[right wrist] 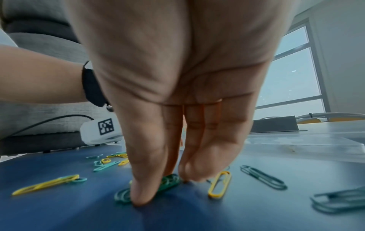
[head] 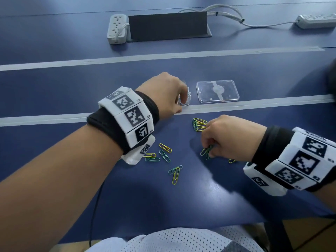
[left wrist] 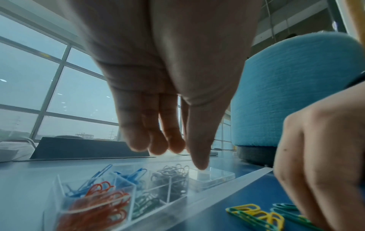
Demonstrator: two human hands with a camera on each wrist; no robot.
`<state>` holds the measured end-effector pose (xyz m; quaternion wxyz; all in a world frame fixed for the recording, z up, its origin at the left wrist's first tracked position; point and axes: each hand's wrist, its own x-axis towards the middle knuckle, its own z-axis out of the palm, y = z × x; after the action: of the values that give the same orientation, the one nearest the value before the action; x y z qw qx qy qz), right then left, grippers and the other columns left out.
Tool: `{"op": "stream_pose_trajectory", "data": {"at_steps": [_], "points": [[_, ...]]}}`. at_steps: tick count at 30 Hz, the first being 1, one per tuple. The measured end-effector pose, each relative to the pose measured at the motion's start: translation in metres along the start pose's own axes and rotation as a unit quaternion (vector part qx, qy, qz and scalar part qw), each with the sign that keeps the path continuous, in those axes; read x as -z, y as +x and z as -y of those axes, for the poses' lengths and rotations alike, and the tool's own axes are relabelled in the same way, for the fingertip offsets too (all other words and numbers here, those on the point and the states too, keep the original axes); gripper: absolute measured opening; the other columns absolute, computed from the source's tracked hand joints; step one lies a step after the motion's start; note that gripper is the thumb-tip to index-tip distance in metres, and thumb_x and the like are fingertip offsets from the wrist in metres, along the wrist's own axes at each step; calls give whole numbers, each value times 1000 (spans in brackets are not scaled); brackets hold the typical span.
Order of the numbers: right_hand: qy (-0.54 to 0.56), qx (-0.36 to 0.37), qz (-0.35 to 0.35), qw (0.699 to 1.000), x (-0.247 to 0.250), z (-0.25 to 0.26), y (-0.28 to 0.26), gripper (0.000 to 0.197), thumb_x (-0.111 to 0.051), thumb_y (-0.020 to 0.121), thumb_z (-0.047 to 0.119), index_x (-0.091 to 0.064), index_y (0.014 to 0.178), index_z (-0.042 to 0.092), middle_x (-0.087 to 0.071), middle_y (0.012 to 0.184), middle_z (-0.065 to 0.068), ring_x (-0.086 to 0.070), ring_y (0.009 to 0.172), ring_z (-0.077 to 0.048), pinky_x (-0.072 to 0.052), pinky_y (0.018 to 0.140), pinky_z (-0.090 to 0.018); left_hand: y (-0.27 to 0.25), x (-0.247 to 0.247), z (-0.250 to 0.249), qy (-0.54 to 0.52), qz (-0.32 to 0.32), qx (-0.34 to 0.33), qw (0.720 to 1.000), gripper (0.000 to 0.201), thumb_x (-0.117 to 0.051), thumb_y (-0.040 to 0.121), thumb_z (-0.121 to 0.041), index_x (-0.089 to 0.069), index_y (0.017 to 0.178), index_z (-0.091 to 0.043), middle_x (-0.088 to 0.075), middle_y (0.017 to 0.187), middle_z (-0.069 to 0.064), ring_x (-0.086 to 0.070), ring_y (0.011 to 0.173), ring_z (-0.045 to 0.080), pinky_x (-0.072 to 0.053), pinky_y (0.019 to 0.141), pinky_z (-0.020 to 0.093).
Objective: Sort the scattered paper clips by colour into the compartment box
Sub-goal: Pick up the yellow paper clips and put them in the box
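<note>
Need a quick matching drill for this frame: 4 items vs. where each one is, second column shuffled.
Items:
1. red clips
2. lid
3. left hand
4. green clips

Places:
a. flat on table, right of box
b. near end compartment of box
c. pinched under right hand fingers
d. over box

Pairs: 1-b, 2-a, 3-d, 4-c

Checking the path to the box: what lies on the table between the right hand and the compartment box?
In the head view, a small heap of yellow and green clips lies between the right hand and the compartment box, then a pale tape strip.
</note>
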<state>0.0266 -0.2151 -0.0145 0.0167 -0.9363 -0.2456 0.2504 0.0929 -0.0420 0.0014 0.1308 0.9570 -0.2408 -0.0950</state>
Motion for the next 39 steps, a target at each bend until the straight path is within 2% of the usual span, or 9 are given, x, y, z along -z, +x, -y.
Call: {"op": "stream_pose_trajectory", "data": {"at_steps": [4, 10, 15, 18, 21, 27, 32, 35, 39], "points": [[-7, 13, 3, 1000, 2, 0, -2, 12, -66, 80, 31, -67, 92, 26, -58, 97, 7, -52, 89, -15, -48, 82, -34, -24, -2, -6, -1, 92, -33, 995, 13, -70, 78, -27, -72, 90, -24, -49, 59, -16, -48, 57, 0, -42, 67, 18], [-7, 37, 0, 999, 4, 0, -7, 8, -64, 81, 27, -66, 89, 26, -48, 88, 14, -44, 79, -8, -46, 80, -32, -31, -22, -27, 8, 135, -76, 988, 24, -66, 81, -28, -69, 104, -27, -54, 74, -11, -47, 71, 8, -32, 64, 16], [8, 22, 16, 1000, 0, -4, -16, 23, -59, 85, 27, -63, 106, 36, -58, 105, 15, -55, 88, -14, -50, 81, -35, -18, -34, -46, 14, 160, -113, 981, 26, -68, 80, -25, -67, 106, -25, -67, 97, -4, -46, 78, 12, -29, 64, 20], [-4, 47, -2, 999, -4, -5, -19, 35, -57, 86, 26, -56, 117, 43, -54, 120, 19, -56, 101, -16, -50, 81, -36, -14, -36, -46, 13, 162, -113, 980, 23, -71, 77, -24, -69, 100, -20, -68, 92, 0, -54, 81, 18, -33, 64, 22], [-29, 63, -7, 998, -3, -7, -18, 38, -55, 88, 28, -53, 121, 47, -49, 126, 20, -55, 106, -15, -51, 79, -36, -13, -36, -44, 14, 159, -113, 981, 24, -73, 76, -25, -71, 99, -20, -59, 80, -4, -47, 75, 13, -33, 64, 21], [-22, 43, -4, 999, -5, -12, -15, 19, -49, 88, 22, -64, 96, 30, -59, 99, 9, -60, 89, -21, -51, 76, -39, -12, -40, -41, 9, 170, -106, 980, 12, -70, 79, -24, -73, 90, -20, -59, 75, -6, -49, 73, 11, -37, 62, 19], [20, 10, -9, 1000, -4, -8, -17, 19, -50, 81, 17, -55, 93, 31, -49, 78, 12, -46, 76, -16, -47, 75, -32, -17, -40, -43, 35, 161, -122, 979, 6, -64, 79, -25, -64, 74, -22, -48, 59, -11, -50, 69, 14, -40, 64, 21], [22, 5, -17, 1000, -6, -6, -19, 20, -50, 77, 17, -53, 92, 30, -42, 69, 13, -42, 73, -15, -45, 71, -31, -18, -40, -42, 47, 150, -108, 982, 20, -64, 75, -25, -49, 62, -24, -43, 57, -11, -49, 69, 17, -38, 62, 22], [13, 4, -25, 1000, -6, -5, -22, 18, -50, 76, 18, -52, 89, 31, -45, 75, 12, -41, 72, -15, -45, 70, -31, -21, -38, -36, 33, 121, -91, 988, 30, -62, 73, -20, -38, 55, -24, -41, 58, -11, -46, 64, 15, -34, 55, 23]]}}
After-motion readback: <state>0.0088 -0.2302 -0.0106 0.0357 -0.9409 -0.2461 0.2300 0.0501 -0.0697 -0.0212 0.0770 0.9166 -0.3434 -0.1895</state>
